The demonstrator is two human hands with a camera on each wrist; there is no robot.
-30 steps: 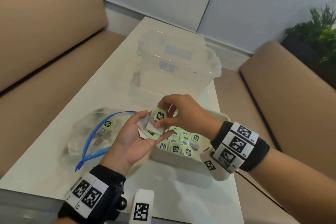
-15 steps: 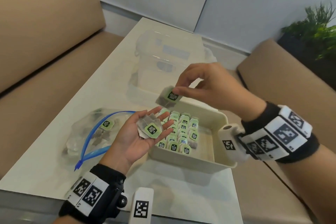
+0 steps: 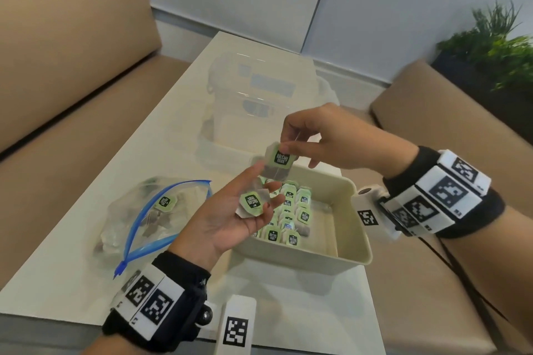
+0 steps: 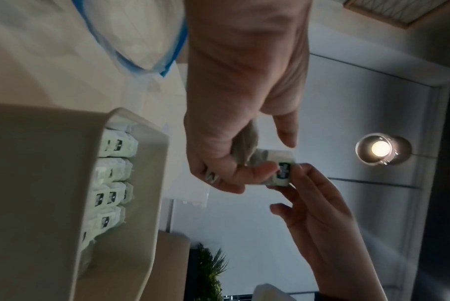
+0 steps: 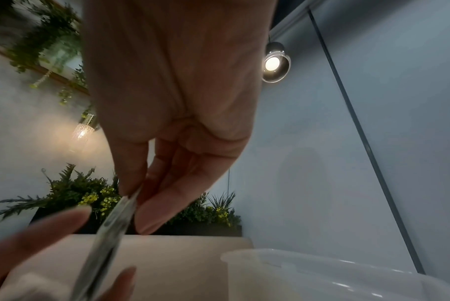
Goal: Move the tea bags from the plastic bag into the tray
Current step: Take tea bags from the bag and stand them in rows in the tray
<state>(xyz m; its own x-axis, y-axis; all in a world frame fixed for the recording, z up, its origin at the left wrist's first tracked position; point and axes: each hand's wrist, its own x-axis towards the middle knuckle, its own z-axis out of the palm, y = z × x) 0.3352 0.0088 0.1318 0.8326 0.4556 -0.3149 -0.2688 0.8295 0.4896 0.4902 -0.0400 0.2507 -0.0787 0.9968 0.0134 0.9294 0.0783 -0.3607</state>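
While your right hand (image 3: 331, 141) hangs above the far end of the tray (image 3: 340, 256), its thumb and forefinger pinch one tea bag (image 3: 278, 166) by the green tag, palm turned down and wrist raised, the other fingers loosely spread. That bag dangles just beyond the fingertips of your left hand (image 3: 227, 222), close enough that they may touch; the head view does not settle it. Your left hand is held palm up over the tray's near-left corner, fingers mostly straight and slightly cupped, with a second tea bag (image 3: 251, 203) lying across them near the tips. From the left wrist view the thumb seems to rest against this bag, though the picture is blurred.

Inside the tray, rows of tea bags (image 3: 291, 219) stand packed along its left side, tags up; its right side is bare. To the tray's left, the plastic bag (image 3: 150, 216) lies on the table (image 3: 86, 253) with its blue zip mouth open and more bags inside. A clear lidded container (image 3: 259, 104) stands beyond the tray.
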